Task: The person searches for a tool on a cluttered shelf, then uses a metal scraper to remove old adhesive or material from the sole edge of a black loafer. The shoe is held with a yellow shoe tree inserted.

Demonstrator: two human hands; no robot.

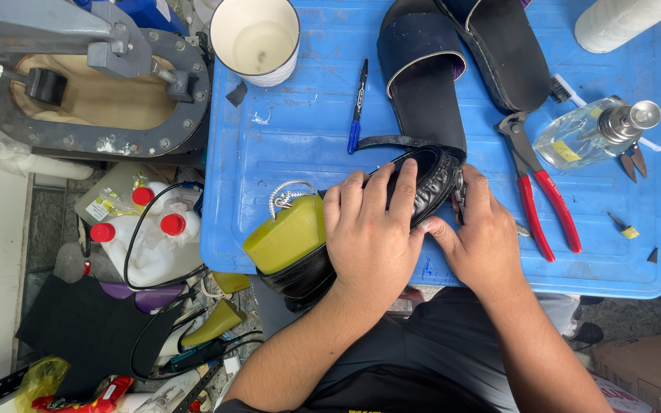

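The black shoe [422, 180] lies on its side at the near edge of the blue table [300, 130], over a yellow-green shoe form [284, 233]. The left hand [372, 229] presses flat over it, likely steadying it; the right hand [480, 233] pinches its edge. Red pliers [545, 203] lie just right.

Soft, even daylight falls from above across the blue plastic worktop [300, 138], casting only faint, short shadows. A bright glint marks the clear glass pump bottle [583, 134] with its metal top. Focus is sharp at centre; straight lines bow slightly near the frame's edges.
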